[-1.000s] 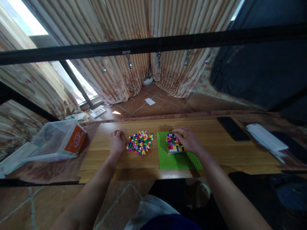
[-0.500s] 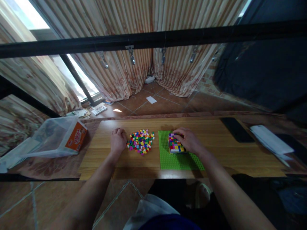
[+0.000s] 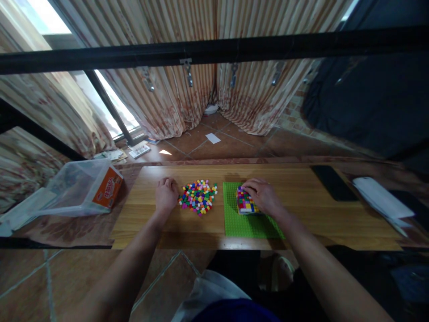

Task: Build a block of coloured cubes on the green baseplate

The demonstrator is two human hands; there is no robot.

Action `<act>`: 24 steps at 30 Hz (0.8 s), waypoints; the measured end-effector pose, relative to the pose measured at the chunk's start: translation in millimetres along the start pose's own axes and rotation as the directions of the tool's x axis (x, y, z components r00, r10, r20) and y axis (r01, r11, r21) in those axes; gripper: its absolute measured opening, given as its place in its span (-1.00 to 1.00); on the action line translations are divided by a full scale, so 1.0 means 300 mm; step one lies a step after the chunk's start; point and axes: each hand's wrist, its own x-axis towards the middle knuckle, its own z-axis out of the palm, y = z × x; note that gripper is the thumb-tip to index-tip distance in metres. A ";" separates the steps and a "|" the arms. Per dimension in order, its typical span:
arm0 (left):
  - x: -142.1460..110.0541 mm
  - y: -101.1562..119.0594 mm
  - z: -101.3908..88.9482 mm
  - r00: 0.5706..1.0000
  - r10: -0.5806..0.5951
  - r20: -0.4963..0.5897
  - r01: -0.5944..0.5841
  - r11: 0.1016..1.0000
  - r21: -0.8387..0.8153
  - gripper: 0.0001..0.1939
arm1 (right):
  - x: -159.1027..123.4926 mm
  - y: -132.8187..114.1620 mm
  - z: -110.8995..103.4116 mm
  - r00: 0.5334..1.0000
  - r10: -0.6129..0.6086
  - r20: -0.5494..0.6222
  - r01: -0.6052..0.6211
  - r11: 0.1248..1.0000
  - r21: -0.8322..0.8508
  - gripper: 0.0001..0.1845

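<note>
Only the viewpoint has been shifted slightly. On the green baseplate (image 3: 253, 227), the block structure (image 3: 247, 205) is partly hidden by the right hand (image 3: 263, 197); beside loose bricks (image 3: 198, 197), the left hand (image 3: 166, 195) is seen. Neither grip's state can be told.

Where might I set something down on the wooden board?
The wooden board is bare between the right hand and dark slab, and left of the left hand. Crowded spots: the loose bricks and the brick block on the green baseplate.
</note>
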 end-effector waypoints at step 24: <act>-0.004 -0.003 0.005 1.000 0.008 -0.022 -0.008 1.000 0.010 -0.73 | 0.013 -0.006 0.016 1.000 0.004 0.001 -0.004 0.998 0.067 -0.77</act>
